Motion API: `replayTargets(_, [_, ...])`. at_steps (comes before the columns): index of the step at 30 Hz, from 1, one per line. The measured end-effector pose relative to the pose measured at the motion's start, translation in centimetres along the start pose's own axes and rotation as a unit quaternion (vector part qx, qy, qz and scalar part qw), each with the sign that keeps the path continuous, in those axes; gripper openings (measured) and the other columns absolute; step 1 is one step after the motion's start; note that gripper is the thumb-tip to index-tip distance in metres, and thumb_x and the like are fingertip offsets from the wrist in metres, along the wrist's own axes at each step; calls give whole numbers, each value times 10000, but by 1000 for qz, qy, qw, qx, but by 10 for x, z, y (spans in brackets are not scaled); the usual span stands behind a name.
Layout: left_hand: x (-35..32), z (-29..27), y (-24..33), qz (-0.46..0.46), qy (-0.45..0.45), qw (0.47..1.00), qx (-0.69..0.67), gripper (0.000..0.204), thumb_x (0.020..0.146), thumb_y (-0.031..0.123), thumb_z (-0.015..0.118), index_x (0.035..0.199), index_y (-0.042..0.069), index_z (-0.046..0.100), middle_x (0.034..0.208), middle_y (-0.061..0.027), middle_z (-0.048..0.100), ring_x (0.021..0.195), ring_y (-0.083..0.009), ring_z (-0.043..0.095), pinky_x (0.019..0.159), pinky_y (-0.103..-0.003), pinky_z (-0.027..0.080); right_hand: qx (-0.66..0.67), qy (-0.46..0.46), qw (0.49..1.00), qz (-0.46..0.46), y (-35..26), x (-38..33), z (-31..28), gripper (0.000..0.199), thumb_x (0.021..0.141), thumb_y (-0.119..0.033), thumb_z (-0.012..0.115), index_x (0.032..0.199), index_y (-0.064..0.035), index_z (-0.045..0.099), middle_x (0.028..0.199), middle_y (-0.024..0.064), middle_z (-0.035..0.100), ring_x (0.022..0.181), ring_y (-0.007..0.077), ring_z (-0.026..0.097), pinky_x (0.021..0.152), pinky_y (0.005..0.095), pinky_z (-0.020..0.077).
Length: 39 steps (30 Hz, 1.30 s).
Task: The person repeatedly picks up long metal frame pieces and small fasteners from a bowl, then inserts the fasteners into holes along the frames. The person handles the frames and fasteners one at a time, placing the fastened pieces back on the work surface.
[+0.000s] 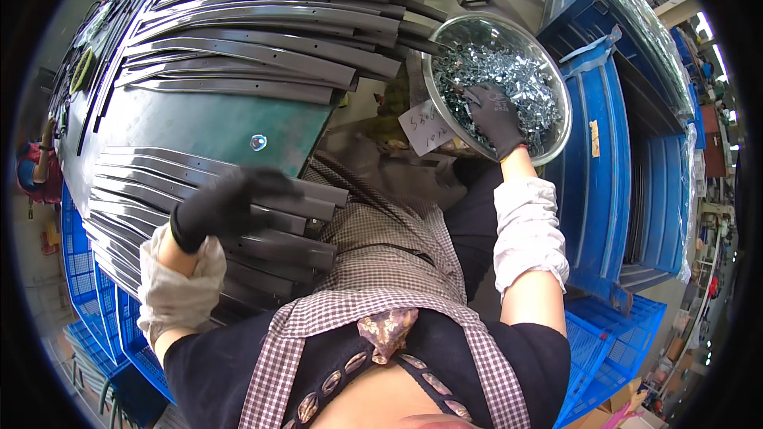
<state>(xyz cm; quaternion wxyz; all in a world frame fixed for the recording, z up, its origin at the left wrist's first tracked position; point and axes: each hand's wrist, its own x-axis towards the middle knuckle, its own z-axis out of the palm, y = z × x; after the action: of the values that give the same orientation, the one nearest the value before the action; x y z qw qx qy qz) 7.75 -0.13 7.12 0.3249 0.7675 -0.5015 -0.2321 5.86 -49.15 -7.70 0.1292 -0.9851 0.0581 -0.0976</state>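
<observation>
My right hand (pixel 494 117), in a black glove, reaches into a round, see-through bowl (pixel 563 103) heaped with small shiny metal pieces (pixel 509 71). Its fingers are drawn together among the pieces, and what is between them is too small to make out. To the left, my left hand (pixel 238 205), also black-gloved, is over a row of long dark grey strips (pixel 294 250). Motion smears its fingers, so their grip does not show. A small blue-and-white round piece (pixel 258 142) lies on the green tabletop (pixel 230 115) beyond this hand.
More long dark strips (pixel 262 52) with small holes cover the far part of the table. A paper with handwriting (pixel 426 128) is beside the bowl. Blue metal bins (pixel 592 159) stand at the right, blue plastic crates (pixel 107 302) at lower left. Another person (pixel 41 171) is at far left.
</observation>
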Motion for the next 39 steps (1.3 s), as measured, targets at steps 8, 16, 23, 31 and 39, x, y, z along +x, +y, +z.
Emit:
replayTargets(8, [40,-24,-134,-15,234,897,374,477,821,190,773,1269,79,652,1277,-160,638,1165,-357,605,986,-438,485,6,46,999,14,8,-6,-9,245,874,-252,680,1083,-132,722,1174,114,670,976,347,684,826,453,558])
replayTargets(16, [58,1,-111,-15,127,933,335,387,753,212,777,1121,139,685,985,-100,593,980,-347,591,886,-465,459,371,78,912,159,18,-7,-44,205,930,-160,720,1049,7,711,842,27,697,758,86,606,718,246,494])
replayTargets(23, [93,43,-77,51,139,947,284,335,736,208,787,981,99,586,1075,-109,594,1016,-358,591,922,-474,472,690,32,654,307,50,-31,-64,134,957,-230,689,930,-101,664,701,-64,574,443,16,338,411,198,234])
replayTargets(31, [96,50,-76,47,104,976,185,263,781,125,745,971,71,570,1074,-112,626,1032,-368,605,905,-450,505,842,30,480,243,50,-63,-41,144,983,-234,659,964,-91,656,797,-9,684,454,22,317,417,210,236])
replayTargets(39, [85,34,-18,30,128,961,244,203,844,183,745,1020,91,701,1065,-123,661,988,-363,636,876,-443,504,815,14,555,162,-28,-76,-48,59,995,-147,629,1027,-99,644,726,-51,561,477,39,424,440,177,317])
